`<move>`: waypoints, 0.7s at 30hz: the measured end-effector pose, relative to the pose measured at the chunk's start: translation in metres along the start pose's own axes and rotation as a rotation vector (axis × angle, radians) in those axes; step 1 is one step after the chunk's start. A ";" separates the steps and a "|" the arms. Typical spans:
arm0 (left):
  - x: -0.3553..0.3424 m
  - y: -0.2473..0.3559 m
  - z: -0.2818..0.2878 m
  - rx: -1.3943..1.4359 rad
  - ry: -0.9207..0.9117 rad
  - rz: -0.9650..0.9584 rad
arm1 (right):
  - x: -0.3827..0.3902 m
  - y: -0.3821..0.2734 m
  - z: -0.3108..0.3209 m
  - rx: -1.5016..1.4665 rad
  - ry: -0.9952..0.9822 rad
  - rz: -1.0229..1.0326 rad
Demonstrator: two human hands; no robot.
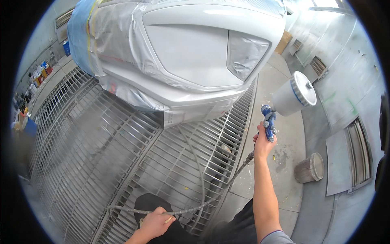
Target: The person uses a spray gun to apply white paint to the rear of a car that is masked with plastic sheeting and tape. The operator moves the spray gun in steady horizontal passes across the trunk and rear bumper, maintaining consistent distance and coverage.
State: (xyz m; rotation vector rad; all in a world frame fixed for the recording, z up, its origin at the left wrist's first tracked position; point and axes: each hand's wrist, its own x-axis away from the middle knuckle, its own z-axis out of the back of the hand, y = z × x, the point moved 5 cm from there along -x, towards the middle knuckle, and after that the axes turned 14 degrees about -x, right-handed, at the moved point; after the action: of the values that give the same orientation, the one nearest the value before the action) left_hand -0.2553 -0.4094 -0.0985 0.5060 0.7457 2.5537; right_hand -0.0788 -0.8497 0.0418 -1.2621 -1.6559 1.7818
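My right hand (pixel 265 142) is wrapped round the handle of a blue spray gun (pixel 268 122), held out to the right of the car. A white paint cup (pixel 289 97) with a pale lid sits on top of the gun, tilted. From under the handle the grey air hose (pixel 243 163) runs down and loops toward me. Low in front of my body, my left hand (pixel 157 223) is closed round that hose. Ahead stands the white car body (pixel 191 53), its glossy panel bare and its other parts covered with masking film (pixel 118 40) and tape.
Metal floor grating (pixel 93 138) spans the left and middle, beside a concrete strip. A paint-stained bucket (pixel 309 168) stands by the right wall, near a slatted vent (pixel 359 152). Several cans and bottles (pixel 42 73) line the far left. The hose lies across the grating.
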 end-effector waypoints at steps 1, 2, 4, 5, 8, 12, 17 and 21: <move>0.003 0.002 0.000 0.013 0.004 0.008 | 0.001 0.003 0.000 -0.018 0.009 -0.008; 0.006 0.004 0.001 0.025 0.007 0.017 | 0.003 0.005 0.001 -0.037 0.018 -0.015; 0.012 0.009 0.000 0.021 -0.009 0.033 | 0.020 0.010 -0.007 -0.044 -0.067 -0.069; 0.015 0.013 -0.001 0.004 -0.029 0.039 | 0.030 0.015 -0.012 -0.040 -0.136 -0.109; 0.025 0.014 -0.008 -0.024 -0.098 0.066 | 0.071 0.016 -0.042 -0.149 -0.300 -0.200; 0.039 0.019 -0.005 -0.029 -0.097 0.082 | 0.127 -0.009 -0.093 -0.276 -0.554 -0.284; 0.038 0.026 -0.005 -0.055 -0.029 0.101 | 0.148 -0.007 -0.133 -0.425 -0.778 -0.338; 0.033 0.030 -0.008 -0.053 -0.013 0.114 | 0.132 0.020 -0.122 -0.362 -0.661 -0.307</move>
State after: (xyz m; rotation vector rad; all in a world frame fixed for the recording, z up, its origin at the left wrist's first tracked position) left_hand -0.2955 -0.4191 -0.0805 0.5623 0.6600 2.6652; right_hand -0.0421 -0.6802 -0.0079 -0.4891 -2.4605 1.8637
